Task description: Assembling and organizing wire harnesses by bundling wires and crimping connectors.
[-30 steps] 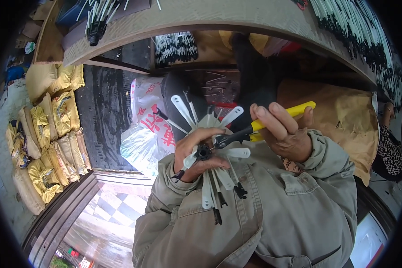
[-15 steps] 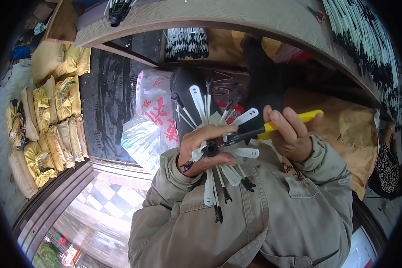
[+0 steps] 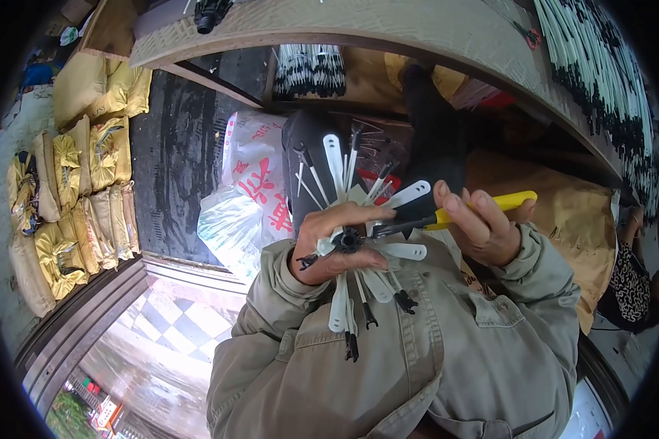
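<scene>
Between the thumb and fingers of my left hand (image 3: 326,238) sits a round black ribbed hub (image 3: 347,239), its end facing up. White flat blades (image 3: 334,161) with small holes and thin white rods with black forked tips (image 3: 370,316) fan out around it. My right hand (image 3: 483,223) is closed around a yellow-handled tool (image 3: 516,199) with a dark, narrow front end. The tip of that tool reaches the hub's right side, beside my left fingers; whether it touches is hard to make out. Whether it is pliers I cannot tell.
Ahead is a curved bench edge (image 3: 388,22), with many white black-tipped rods (image 3: 600,95) and red-handled scissors (image 3: 531,35) on it. More rods (image 3: 309,69) lie under the bench. A plastic bag (image 3: 245,175) stands by my legs. Packed sacks (image 3: 66,252) stand at left; another person sits at far right.
The whole view has shifted slightly. The yellow-handled tool stays at the hub, its handle a little lower in view, and my right fingers have moved slightly on it.
</scene>
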{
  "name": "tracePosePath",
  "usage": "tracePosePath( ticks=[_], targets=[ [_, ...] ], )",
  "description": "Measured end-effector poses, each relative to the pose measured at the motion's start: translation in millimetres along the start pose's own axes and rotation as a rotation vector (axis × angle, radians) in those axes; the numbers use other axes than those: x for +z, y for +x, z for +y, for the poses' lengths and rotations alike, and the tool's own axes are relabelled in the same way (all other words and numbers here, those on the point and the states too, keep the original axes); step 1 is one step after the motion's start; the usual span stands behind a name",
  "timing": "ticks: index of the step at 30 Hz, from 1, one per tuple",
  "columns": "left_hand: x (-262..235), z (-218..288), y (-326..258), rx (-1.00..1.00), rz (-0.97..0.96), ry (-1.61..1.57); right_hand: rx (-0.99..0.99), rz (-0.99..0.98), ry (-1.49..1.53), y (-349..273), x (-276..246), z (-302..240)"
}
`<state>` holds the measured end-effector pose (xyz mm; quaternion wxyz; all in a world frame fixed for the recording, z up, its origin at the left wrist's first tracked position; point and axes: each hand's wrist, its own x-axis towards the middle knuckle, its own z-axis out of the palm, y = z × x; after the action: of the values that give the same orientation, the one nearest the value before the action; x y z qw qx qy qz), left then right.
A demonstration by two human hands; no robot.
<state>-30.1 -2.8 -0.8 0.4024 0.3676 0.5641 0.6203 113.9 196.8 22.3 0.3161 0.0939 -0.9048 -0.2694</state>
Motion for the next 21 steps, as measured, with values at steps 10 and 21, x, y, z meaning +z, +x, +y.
tracePosePath(
  ticks=[10, 21],
  targets=[
    [2, -3, -8, -0.069, 0.060, 0.005, 0.364, -0.620, 1.486, -16, -20, 24],
    [6, 8, -1, -0.023, -0.061, 0.162, 0.195, -0.950, 1.913, -12, -18, 27]
  ],
)
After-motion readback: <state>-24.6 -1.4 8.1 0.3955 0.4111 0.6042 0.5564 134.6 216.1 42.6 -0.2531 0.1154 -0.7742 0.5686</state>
